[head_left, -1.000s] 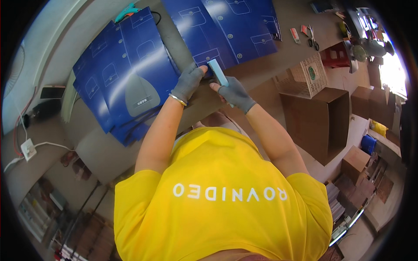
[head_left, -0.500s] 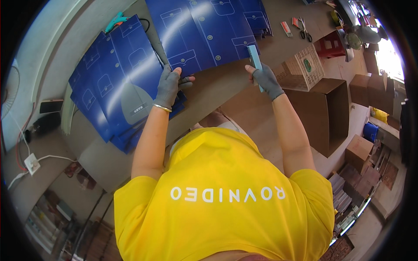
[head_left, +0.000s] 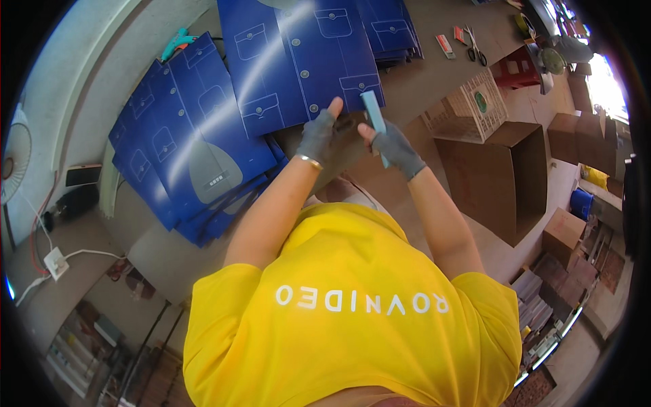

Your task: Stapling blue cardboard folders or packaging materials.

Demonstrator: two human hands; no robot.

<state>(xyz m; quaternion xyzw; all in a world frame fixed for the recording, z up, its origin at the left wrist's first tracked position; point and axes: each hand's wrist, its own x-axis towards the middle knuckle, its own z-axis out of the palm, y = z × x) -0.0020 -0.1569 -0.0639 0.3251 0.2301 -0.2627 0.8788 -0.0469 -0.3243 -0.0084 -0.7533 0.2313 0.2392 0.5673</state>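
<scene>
My left hand [head_left: 317, 138] wears a grey fingerless glove and a thin bracelet. Its thumb points up onto the lower edge of a large blue printed cardboard sheet [head_left: 291, 61] with shirt pockets and buttons drawn on it. Whether that hand grips the sheet is unclear. My right hand [head_left: 397, 150], gloved the same way, holds a narrow light-blue bar [head_left: 373, 117] upright right beside the left hand. Both hands meet over the brown work surface [head_left: 420, 88], above my yellow shirt.
A fanned stack of the same blue sheets [head_left: 183, 156] lies to the left, with a teal glue gun [head_left: 178, 42] behind it. To the right are a white lattice basket [head_left: 471, 102], an open brown cardboard box [head_left: 502, 176], scissors [head_left: 475, 46] and a red box [head_left: 519, 68].
My right hand swung back from the right with the light-blue bar to meet my left hand. My left hand shifted right, off the left stack to the big sheet's edge.
</scene>
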